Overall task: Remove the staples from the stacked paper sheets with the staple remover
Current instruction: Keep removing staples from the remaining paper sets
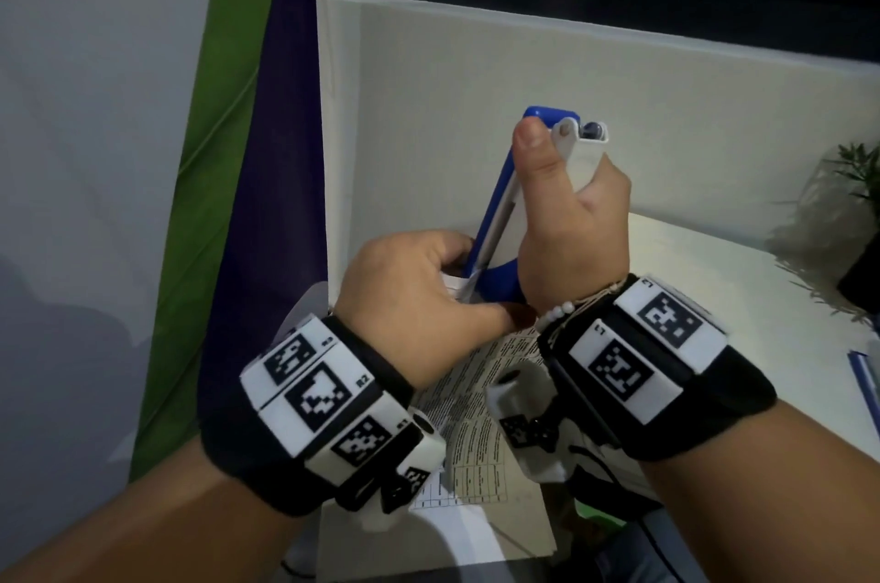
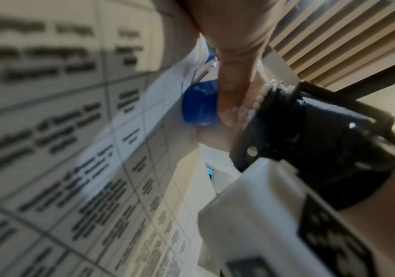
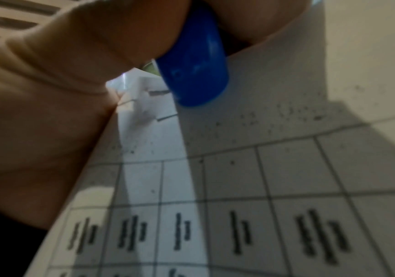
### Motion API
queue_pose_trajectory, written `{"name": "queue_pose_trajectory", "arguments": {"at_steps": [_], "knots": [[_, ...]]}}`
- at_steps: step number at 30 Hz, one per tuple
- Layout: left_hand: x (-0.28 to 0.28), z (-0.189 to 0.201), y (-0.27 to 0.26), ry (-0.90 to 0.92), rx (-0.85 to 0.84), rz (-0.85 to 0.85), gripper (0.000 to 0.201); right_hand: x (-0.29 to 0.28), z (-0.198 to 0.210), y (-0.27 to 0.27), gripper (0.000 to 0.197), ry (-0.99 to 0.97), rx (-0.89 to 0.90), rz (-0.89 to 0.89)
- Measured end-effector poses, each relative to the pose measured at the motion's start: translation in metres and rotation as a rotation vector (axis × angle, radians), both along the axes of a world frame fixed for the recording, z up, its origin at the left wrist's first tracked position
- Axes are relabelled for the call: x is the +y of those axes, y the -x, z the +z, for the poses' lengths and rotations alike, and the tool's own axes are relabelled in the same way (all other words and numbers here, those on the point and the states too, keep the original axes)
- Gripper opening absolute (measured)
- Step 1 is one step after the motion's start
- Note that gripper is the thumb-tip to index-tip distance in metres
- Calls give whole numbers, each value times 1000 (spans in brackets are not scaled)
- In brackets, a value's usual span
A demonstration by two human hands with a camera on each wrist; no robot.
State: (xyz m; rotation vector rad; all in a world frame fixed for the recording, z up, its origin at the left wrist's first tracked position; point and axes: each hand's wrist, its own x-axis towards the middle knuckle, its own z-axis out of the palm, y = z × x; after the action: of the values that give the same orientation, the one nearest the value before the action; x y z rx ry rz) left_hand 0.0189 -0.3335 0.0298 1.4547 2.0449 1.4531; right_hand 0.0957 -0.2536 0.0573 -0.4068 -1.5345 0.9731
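The white table [image 1: 714,277] carries a stack of printed paper sheets [image 1: 481,396], ruled into a grid of small text and lying right in front of the person, under both wrists. A potted plant [image 1: 857,182] stands off at the right edge.

The left hand [image 1: 409,292] sits on the far left corner of the stack, fingers curled over the paper's edge and thumb laid flat on top, pinning it there. The right hand [image 1: 571,239] is just beside it on the right, wrapped around the staple remover [image 1: 500,206], thumb stretched up along its body.

The remover is a long blue and white tool and it stands between the two hands, nearly upright. Its long axis runs from its lower end on the paper, close against the left hand's fingers, up and away to its top end, which leans a little to the right and farther from the person. From the right wrist view the rounded blue end hangs over the corner, with a short dark staple [image 3: 159,92] just beside it.
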Motion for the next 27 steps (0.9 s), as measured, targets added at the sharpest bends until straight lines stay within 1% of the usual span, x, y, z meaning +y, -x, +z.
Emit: {"name": "queue_pose_trajectory", "arguments": {"at_steps": [2,5,7,8,9,11,13,15,16,18,20,21,23,27], "knots": [[1,-2,3,30,15,-32,39,2,-1,1,29,-3,-4,-16],[3,0,11,77,77,-156,42,6,-3,-2,26,-12,-26,-47],[3,-1,21,54,42,-148,62,8,-3,-8,24,33,-24,-45],[3,-1,26,24,1,-107,65,10,-3,-12,24,58,-5,-53],[4,-2,30,-23,-37,-63,63,11,-2,-17,25,70,21,-76],[6,-4,31,-139,-65,-4,50,12,2,-27,29,63,76,-154],[10,-7,28,-247,-90,-20,40,15,4,-35,27,96,162,-236],[11,-12,24,-338,-99,-70,35,20,4,-43,23,155,255,-269],[11,-15,24,-389,-38,-100,31,22,3,-46,25,179,288,-280],[11,-19,23,-438,197,-182,24,26,0,-50,25,213,294,-326],[12,-24,24,-443,458,-251,25,26,-3,-54,23,236,280,-357],[13,-26,24,-440,537,-283,27,26,-4,-55,22,241,274,-359],[15,-30,23,-451,604,-321,30,24,-5,-56,21,241,276,-350],[19,-36,23,-502,650,-317,28,20,-5,-57,20,224,259,-350]]}}
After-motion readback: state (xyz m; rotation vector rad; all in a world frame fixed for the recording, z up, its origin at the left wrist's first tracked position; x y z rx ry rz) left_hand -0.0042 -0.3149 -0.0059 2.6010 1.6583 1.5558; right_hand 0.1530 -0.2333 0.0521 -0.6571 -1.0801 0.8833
